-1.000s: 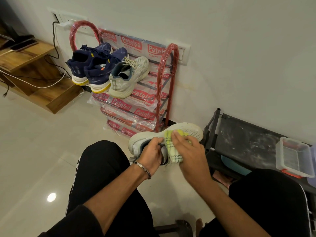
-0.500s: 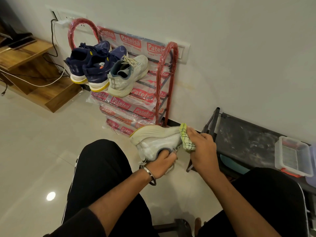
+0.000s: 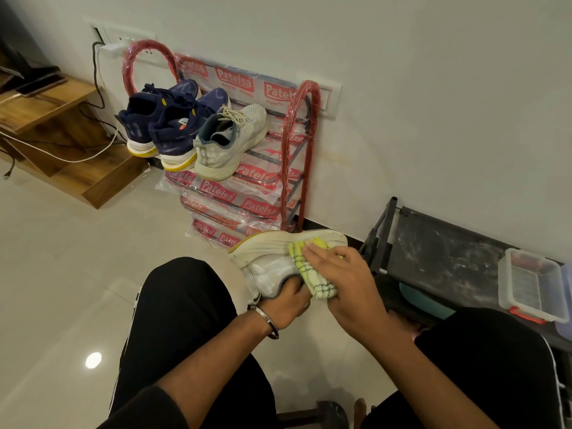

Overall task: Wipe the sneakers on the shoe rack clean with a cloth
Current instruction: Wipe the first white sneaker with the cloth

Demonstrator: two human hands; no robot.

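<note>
A white sneaker (image 3: 272,258) is held sole-up and tilted above the floor between my knees. My left hand (image 3: 284,308) reaches into its opening and grips the heel collar. My right hand (image 3: 349,283) lies with straight fingers on a yellow-green checked cloth (image 3: 312,274), pressing it against the sneaker's side by the sole. Behind stands a red shoe rack (image 3: 301,134) wrapped in printed plastic. On its top shelf rest the other white sneaker (image 3: 229,140) and a pair of navy sneakers (image 3: 167,125).
A low black rack (image 3: 439,252) stands at the right by the wall, bearing a clear plastic box (image 3: 529,286). A wooden unit (image 3: 62,125) with cables sits at the left. The tiled floor (image 3: 77,258) spreads in front; a dark object (image 3: 322,411) lies between my feet.
The sneaker was turned sole-up and my left hand slid into its opening. My right hand left the toe end, and now presses the cloth flat on the side.
</note>
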